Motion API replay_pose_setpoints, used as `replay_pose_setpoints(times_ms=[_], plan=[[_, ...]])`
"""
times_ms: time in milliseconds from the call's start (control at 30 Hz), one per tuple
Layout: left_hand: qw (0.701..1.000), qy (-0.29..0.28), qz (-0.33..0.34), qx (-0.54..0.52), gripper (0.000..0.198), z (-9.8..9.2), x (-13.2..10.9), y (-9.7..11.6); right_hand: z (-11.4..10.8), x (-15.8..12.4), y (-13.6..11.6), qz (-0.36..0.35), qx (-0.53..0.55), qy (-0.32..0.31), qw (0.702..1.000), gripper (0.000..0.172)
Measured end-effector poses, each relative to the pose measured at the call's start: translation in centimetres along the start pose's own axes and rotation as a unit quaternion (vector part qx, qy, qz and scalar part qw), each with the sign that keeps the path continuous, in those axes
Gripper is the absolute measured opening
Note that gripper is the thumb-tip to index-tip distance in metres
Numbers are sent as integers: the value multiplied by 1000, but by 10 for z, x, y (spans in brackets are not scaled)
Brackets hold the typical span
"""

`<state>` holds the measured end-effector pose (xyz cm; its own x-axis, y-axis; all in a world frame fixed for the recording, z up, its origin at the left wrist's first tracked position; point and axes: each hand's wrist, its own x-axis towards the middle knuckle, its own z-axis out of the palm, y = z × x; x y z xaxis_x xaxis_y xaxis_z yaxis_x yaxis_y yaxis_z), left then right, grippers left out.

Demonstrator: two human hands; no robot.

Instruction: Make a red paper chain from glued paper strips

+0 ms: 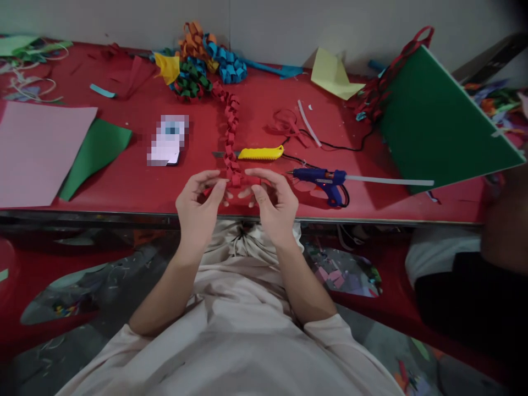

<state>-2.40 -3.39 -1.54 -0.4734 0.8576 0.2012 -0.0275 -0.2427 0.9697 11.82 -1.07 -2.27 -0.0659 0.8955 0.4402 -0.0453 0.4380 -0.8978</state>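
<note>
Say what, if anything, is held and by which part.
The right hand seems to hold a red paper strip by its right end, beside the near end of the red paper chain. Whether the left hand grips anything cannot be told.

Dim, flat light; soft shadow L of board; floor under table murkier. Phone pixelated. Pic bit soft o/all, wide-angle stretch nr edges, top R corner v. dark.
</note>
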Motion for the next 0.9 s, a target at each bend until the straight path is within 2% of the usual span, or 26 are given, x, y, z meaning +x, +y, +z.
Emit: replay_pose_setpoints(times_ms=[133,233,333,400,533,633,733,800,900], plan=[[988,-52,-103,-101,29,1,3,6,-4,-3,0,-19,-13,-2,1000,23],[979,-110,-115,-123,35,1,3,4,-2,-3,-1,-45,15,59,997,26],[979,-134,-87,-127,41,2,-1,1,0,0,-4,-51,5,133,990,25],[983,-131,-61,-117,41,3,-5,1,-1,1,-6,-49,-13,155,987,21],[992,-119,33,-41,30,5,-13,6,-5,1,-10,-55,-29,125,990,15],[989,-93,110,26,32,6,-16,11,-8,0,-14,-59,-48,109,991,17],[985,-79,129,87,35,6,-15,12,-9,-2,-17,-62,-82,72,992,22],[982,-98,122,108,36,6,-14,11,-9,-3,-17,-65,-88,59,992,23],[973,-144,137,121,35,6,-12,11,-8,-3,-18,-68,-90,83,990,20]])
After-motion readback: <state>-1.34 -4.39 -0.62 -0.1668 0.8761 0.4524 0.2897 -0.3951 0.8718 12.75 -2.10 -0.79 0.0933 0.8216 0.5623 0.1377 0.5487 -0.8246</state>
